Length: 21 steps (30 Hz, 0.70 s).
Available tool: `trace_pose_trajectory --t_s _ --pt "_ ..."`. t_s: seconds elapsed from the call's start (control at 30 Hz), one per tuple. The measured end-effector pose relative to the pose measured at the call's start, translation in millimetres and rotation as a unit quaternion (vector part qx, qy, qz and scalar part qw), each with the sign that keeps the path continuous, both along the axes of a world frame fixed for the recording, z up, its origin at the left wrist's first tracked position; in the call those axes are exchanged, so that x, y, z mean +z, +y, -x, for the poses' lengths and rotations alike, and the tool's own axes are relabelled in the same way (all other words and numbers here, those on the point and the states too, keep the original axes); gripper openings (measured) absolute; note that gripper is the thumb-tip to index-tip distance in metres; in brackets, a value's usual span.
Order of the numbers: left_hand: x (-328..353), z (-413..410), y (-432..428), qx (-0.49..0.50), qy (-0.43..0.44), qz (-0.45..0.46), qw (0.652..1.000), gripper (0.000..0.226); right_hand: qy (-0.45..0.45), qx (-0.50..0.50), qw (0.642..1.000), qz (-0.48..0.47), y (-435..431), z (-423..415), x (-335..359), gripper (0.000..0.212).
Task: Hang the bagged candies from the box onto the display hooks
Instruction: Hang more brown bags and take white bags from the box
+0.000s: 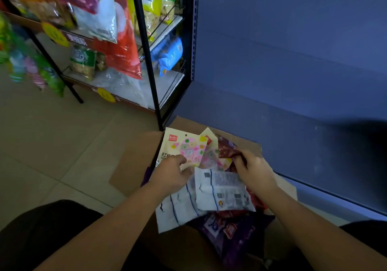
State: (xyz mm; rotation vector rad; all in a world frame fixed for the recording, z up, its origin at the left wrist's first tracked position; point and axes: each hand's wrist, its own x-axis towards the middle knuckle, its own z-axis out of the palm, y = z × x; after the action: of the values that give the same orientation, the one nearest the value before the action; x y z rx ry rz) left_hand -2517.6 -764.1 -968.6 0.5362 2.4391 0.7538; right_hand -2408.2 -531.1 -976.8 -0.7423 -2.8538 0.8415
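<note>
Shop aisle: beige tile floor (52,145), blue wall panel (293,40) on the right.

Left hand (171,174): fingers curled round lower part of swirl-candy bag (185,145). Bag is held upright over the cardboard box (134,161).

Right hand (254,170): fingertips pinch lower edge of dark red bag (226,147). It is raised just beside a second swirl bag (211,155), which leans behind the first. Hands near each other, not touching.

Between and below the hands, in the box:
- Two white bags, printed backs up. Upper white bag (222,191), w/ barcode, overlaps lower white bag (176,210).
- Purple bag (230,235) at the near end.
- Red packs show under the white ones.

Box sits on the floor w/ flaps open, at the foot of the blue panel, just right of the black display rack (146,50).

Rack: snack bags hang at the front, incl. a large red-and-clear bag (123,46). Wire shelves behind hold a blue pack (169,54) and yellow-green packs. Round yellow price tag (54,34) on shelf edge at left.

Dark trouser legs at the bottom corners. Print on packs too blurred to read.
</note>
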Motion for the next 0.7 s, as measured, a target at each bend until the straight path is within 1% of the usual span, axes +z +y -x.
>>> trace_pose_trajectory --t_s 0.07,0.13,0.23,0.27,0.33,0.4,0.43,0.53,0.63,0.7 --pt "3.3 -4.3 -5.2 0.017 -0.007 -0.017 1.0 0.053 0.052 0.024 0.998 0.035 -11.7 -7.9 14.6 0.033" --pt "9.0 -10.1 -4.2 0.044 -0.032 -0.07 0.996 0.058 0.074 0.054 0.991 0.1 -28.0 -17.1 30.6 0.027" --pt "26.1 -15.9 7.3 0.072 -0.086 -0.195 0.974 0.073 0.123 0.004 0.961 0.247 -45.8 -12.6 61.3 0.019" --pt "33.7 -16.6 11.8 0.073 -0.095 -0.229 0.966 0.072 0.137 -0.003 0.954 0.266 -48.7 -8.9 70.8 0.019" --pt "47.2 -16.7 18.3 0.083 -0.12 -0.292 0.945 0.055 0.144 -0.001 0.941 0.305 -51.4 -3.0 85.5 0.021" --pt "50.3 -15.3 20.0 0.108 -0.143 -0.333 0.926 0.042 0.149 -0.001 0.916 0.372 -53.2 -2.6 94.5 0.019" --pt "47.6 -14.3 18.8 0.117 -0.142 -0.335 0.924 0.039 0.165 0.008 0.911 0.379 -52.9 -3.2 96.8 0.019" --pt "38.4 -13.6 15.5 0.114 -0.13 -0.312 0.934 0.036 0.192 0.025 0.914 0.357 -50.9 -3.7 105.2 0.018" --pt "37.5 -15.4 18.6 0.116 -0.122 -0.32 0.932 0.02 0.156 0.016 0.931 0.331 -45.1 1.5 104.8 0.011" --pt "39.5 -14.0 17.8 0.115 -0.139 -0.332 0.926 0.014 0.13 0.017 0.941 0.311 -39.2 3.8 102.5 0.012"
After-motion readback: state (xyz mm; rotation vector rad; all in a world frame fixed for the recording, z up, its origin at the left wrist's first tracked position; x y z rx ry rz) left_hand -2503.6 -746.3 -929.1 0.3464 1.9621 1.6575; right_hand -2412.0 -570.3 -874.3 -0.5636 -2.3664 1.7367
